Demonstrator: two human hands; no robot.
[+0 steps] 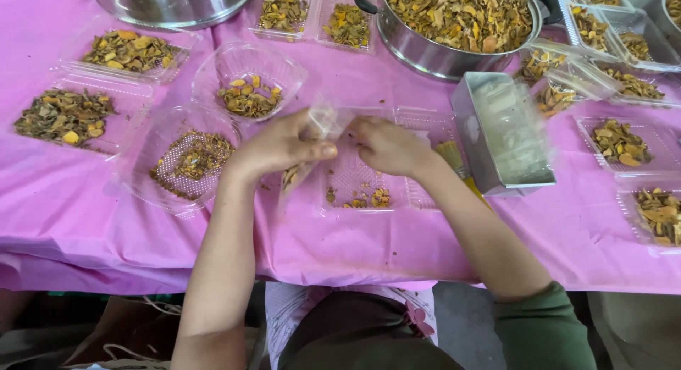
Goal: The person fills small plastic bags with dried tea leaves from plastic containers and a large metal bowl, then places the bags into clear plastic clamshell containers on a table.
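Note:
My left hand [280, 146] and my right hand [389, 146] both pinch a small clear plastic bag [316, 139] between them. The bag hangs down at the left hand and holds a few dried yellow-brown pieces near its lower end. Under the hands lies an open clear plastic clamshell tray [358, 182] with a few dried pieces at its front. All of this sits on a table under a pink cloth [71, 207].
Two clear bowls [248, 86] with dried pieces stand left of my hands. Several clamshell trays of the same material lie at left, back and right. A large steel pot [454, 22] full of it sits at the back, and a steel rectangular box [504, 132] at right.

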